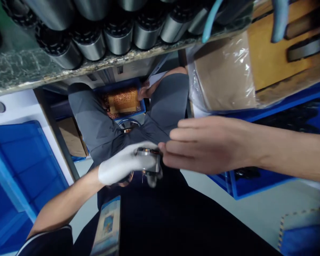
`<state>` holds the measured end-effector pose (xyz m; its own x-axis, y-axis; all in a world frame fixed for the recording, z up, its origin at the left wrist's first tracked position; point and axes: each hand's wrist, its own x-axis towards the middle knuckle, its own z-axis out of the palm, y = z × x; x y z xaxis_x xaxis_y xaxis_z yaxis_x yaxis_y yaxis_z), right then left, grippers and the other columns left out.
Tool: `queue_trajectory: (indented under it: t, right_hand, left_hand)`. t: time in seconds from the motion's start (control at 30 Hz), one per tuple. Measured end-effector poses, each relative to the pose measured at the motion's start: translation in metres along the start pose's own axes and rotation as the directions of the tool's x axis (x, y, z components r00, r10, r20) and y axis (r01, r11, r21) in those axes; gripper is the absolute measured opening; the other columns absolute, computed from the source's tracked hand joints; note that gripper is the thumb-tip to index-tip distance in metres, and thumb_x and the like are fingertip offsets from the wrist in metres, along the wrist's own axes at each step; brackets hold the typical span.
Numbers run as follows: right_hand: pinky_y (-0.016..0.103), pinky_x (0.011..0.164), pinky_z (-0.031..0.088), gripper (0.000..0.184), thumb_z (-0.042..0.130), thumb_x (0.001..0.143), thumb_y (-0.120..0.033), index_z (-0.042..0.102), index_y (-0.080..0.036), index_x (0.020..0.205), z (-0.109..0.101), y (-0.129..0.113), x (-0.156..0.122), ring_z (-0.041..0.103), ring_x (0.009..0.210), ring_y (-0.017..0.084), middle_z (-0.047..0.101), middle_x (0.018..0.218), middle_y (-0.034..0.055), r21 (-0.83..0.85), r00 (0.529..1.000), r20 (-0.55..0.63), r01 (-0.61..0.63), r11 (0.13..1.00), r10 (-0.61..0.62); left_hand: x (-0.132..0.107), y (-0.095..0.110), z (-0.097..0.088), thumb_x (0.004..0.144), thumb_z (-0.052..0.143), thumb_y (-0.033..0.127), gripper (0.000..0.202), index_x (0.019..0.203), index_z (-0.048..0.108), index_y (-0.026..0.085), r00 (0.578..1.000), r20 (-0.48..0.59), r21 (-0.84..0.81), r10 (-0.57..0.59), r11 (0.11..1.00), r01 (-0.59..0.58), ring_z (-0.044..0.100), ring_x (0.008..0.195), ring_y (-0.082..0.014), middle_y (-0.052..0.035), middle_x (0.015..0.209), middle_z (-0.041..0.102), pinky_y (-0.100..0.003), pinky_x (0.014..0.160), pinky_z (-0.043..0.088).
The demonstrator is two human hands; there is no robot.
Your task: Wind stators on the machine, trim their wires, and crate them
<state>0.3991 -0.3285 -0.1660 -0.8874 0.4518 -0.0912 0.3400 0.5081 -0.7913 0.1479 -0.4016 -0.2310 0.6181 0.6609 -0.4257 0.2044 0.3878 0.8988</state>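
Observation:
My left hand (122,165), in a white glove, is wrapped round a small round metal part (149,160) with copper windings showing under it, held over my lap. My bare right hand (202,145) comes in from the right with its fingers pressed together, the fingertips touching the top rim of that metal part. Below the hands are my grey trousers (96,124) and, between the knees, a blue bin of copper-coloured pieces (122,101) on the floor.
A worn bench edge (69,69) crosses the top, carrying a row of several steel cylinders (117,35). A cardboard box in clear plastic (224,74) sits in a blue crate (256,177) at right. A large blue crate (21,160) stands at left.

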Motion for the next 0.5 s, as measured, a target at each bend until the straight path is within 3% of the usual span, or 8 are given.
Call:
queue_trajectory:
  t: [0.07, 0.13, 0.2, 0.3, 0.33, 0.4, 0.47, 0.5]
  right_hand:
    - [0.034, 0.064, 0.045, 0.017, 0.071, 0.112, -0.034, 0.075, -0.027, 0.097, -0.008, 0.006, -0.008, 0.059, 0.079, 0.020, 0.068, 0.087, 0.0002, -0.056, 0.993, -0.050, -0.113, 0.992, 0.110]
    - [0.034, 0.067, 0.051, 0.035, 0.092, 0.095, -0.054, 0.079, -0.027, 0.112, -0.010, 0.012, -0.012, 0.070, 0.090, 0.023, 0.076, 0.105, 0.0037, 0.177, 0.942, 0.027, -0.334, 0.926, 0.335]
    - [0.032, 0.066, 0.054, 0.048, 0.095, 0.088, -0.061, 0.079, -0.026, 0.116, -0.004, 0.019, -0.009, 0.076, 0.092, 0.023, 0.080, 0.112, 0.0059, 0.519, 0.838, 0.322, -0.545, 0.658, 0.440]
    - [0.029, 0.059, 0.052, 0.046, 0.079, 0.101, -0.067, 0.068, -0.023, 0.091, 0.012, 0.022, -0.002, 0.071, 0.071, 0.017, 0.075, 0.084, 0.0020, 0.684, 0.728, 0.631, -0.686, 0.249, 0.270]
    - [0.027, 0.056, 0.050, 0.050, 0.073, 0.106, -0.067, 0.061, -0.023, 0.085, 0.017, 0.021, 0.000, 0.065, 0.064, 0.014, 0.068, 0.074, -0.0017, 0.693, 0.746, 0.614, -0.665, 0.279, 0.257]
    - [0.023, 0.049, 0.045, 0.049, 0.060, 0.116, -0.056, 0.055, -0.024, 0.080, 0.024, 0.015, 0.001, 0.053, 0.053, 0.010, 0.057, 0.065, -0.0069, 0.605, 0.877, 0.392, -0.472, 0.641, 0.276]
    - [0.024, 0.044, 0.045, 0.046, 0.048, 0.122, -0.035, 0.064, -0.024, 0.080, 0.022, 0.008, 0.000, 0.048, 0.051, 0.010, 0.058, 0.064, -0.0071, 0.124, 0.988, 0.071, -0.142, 0.982, 0.134]
    - [0.025, 0.044, 0.046, 0.048, 0.043, 0.122, -0.026, 0.069, -0.025, 0.081, 0.019, 0.006, -0.001, 0.049, 0.051, 0.012, 0.059, 0.065, -0.0061, -0.141, 1.000, -0.018, -0.010, 0.990, 0.008]
  left_hand:
    - [-0.005, -0.002, -0.002, 0.093, 0.083, 0.021, 0.048, 0.139, 0.072, 0.021, 0.969, -0.176, 0.206, 0.171, 0.969, -0.134, 0.084, 0.109, -0.0260, -0.0098, 0.124, 0.084, -0.038, 0.096, 0.071]
    - [-0.006, 0.001, -0.009, 0.094, 0.082, 0.018, 0.053, 0.144, 0.067, 0.023, 0.867, -0.185, 0.555, 0.462, 0.778, -0.296, 0.078, 0.130, -0.0297, -0.0133, 0.139, 0.080, -0.047, 0.116, 0.065]
    - [-0.003, 0.009, -0.015, 0.099, 0.076, 0.019, 0.031, 0.130, 0.072, 0.024, 0.817, -0.059, 0.669, 0.573, 0.630, -0.394, 0.079, 0.125, -0.0300, -0.0128, 0.131, 0.082, -0.051, 0.121, 0.061]
    - [0.006, 0.024, -0.020, 0.105, 0.065, 0.025, 0.011, 0.098, 0.073, 0.023, 0.833, 0.035, 0.724, 0.552, 0.561, -0.401, 0.078, 0.087, -0.0246, -0.0066, 0.092, 0.080, -0.048, 0.105, 0.066]
    - [0.007, 0.027, -0.020, 0.105, 0.064, 0.026, 0.016, 0.092, 0.073, 0.023, 0.832, 0.046, 0.728, 0.552, 0.552, -0.406, 0.075, 0.079, -0.0235, -0.0055, 0.085, 0.078, -0.045, 0.098, 0.067]
    - [0.008, 0.028, -0.017, 0.102, 0.067, 0.032, 0.018, 0.096, 0.080, 0.022, 0.864, 0.007, 0.703, 0.504, 0.612, -0.363, 0.078, 0.081, -0.0244, -0.0067, 0.087, 0.081, -0.042, 0.093, 0.070]
    - [0.006, 0.022, -0.013, 0.101, 0.069, 0.040, 0.027, 0.101, 0.086, 0.019, 0.951, -0.048, 0.614, 0.304, 0.760, -0.212, 0.080, 0.081, -0.0257, -0.0073, 0.091, 0.084, -0.038, 0.084, 0.073]
    - [0.005, 0.018, -0.011, 0.103, 0.065, 0.041, 0.033, 0.098, 0.087, 0.017, 0.984, -0.048, 0.559, 0.170, 0.821, -0.115, 0.080, 0.076, -0.0249, -0.0066, 0.086, 0.083, -0.035, 0.075, 0.073]
